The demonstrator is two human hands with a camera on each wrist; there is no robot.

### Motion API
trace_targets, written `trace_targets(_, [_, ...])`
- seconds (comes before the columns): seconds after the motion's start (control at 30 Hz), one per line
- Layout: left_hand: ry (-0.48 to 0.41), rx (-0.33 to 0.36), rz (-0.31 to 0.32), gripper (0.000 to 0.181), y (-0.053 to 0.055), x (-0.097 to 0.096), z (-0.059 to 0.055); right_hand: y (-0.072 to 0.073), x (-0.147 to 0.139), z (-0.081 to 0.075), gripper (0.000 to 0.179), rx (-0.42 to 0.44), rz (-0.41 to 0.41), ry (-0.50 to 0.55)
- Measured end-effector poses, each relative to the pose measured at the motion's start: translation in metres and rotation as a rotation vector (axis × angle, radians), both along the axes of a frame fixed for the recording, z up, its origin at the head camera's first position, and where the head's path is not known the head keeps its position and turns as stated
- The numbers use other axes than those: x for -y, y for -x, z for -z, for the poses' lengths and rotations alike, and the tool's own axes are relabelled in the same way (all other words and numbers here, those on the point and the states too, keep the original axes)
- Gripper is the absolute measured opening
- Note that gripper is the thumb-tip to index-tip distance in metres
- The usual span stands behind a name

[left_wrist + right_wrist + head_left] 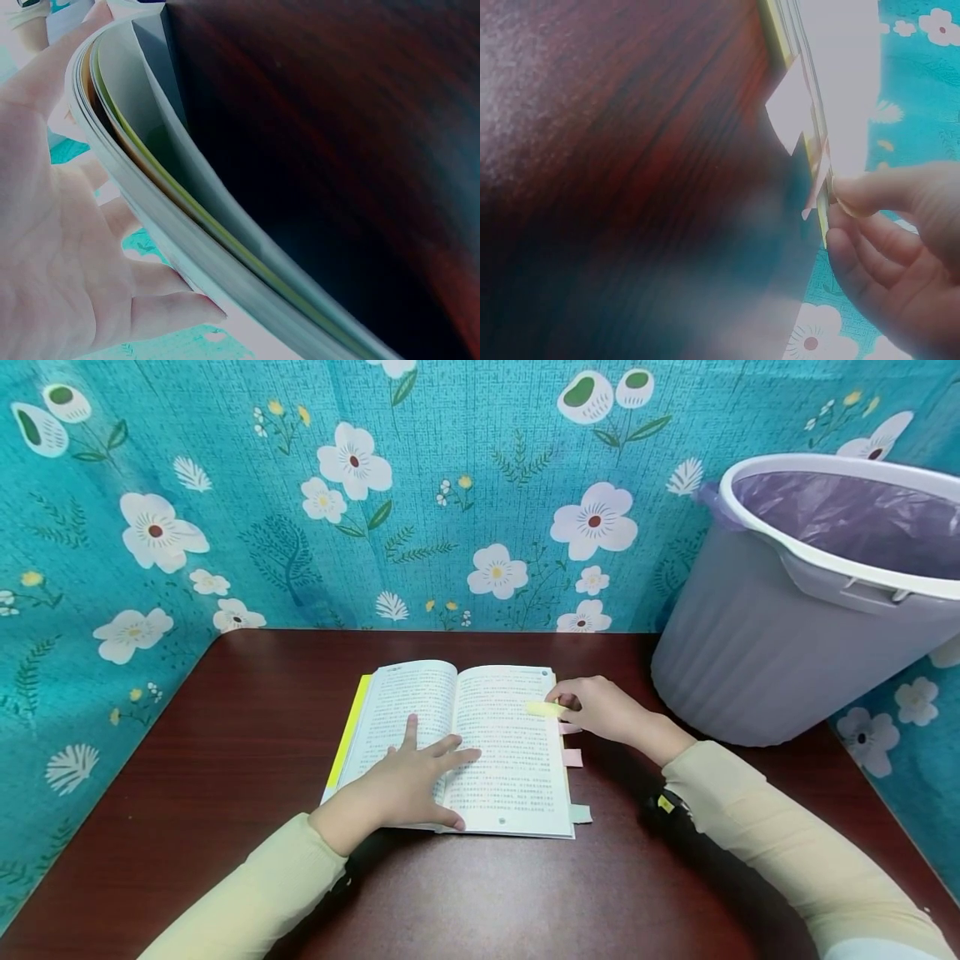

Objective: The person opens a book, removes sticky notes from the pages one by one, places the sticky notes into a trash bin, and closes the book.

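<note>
An open book [506,785] with printed pages lies on the dark table, its yellow cover edge showing at the left. My left hand [405,779] rests across the lower pages with fingers spread; the left wrist view shows the palm [52,262] beside the bowed page stack [195,240]. At the right page's outer edge, my right hand [602,706] pinches a yellow sticky tab [542,708] between thumb and fingers. Just below it, pink tabs [572,758] stick out from the book, with a pale green tab [581,814] lower down.
A grey trash bin [765,618] with a white rim and purple liner stands at the back right, beyond the right hand. Turquoise floral cloth [450,468] hangs behind the table [262,735]. Dark wristbands [671,802] show under the sleeves.
</note>
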State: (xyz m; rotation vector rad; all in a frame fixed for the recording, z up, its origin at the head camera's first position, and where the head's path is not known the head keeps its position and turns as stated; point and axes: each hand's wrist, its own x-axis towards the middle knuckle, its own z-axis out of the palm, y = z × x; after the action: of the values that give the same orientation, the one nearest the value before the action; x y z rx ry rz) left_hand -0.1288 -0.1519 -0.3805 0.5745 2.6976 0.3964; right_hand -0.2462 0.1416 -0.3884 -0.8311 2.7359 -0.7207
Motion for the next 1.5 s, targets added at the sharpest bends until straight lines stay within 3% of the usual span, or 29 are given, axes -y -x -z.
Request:
trace_targets(0.67, [0.002, -0.012, 0.006, 0.091, 0.002, 0.000, 0.001, -0.013, -0.002, -0.006, 0.030, -0.011, 0.031, 0.049])
trace_targets(1.5, [-0.013, -0.011, -0.002, 0.090, 0.001, 0.000, 0.000, -0.019, -0.023, -0.017, 0.031, -0.125, -0.007, 0.067])
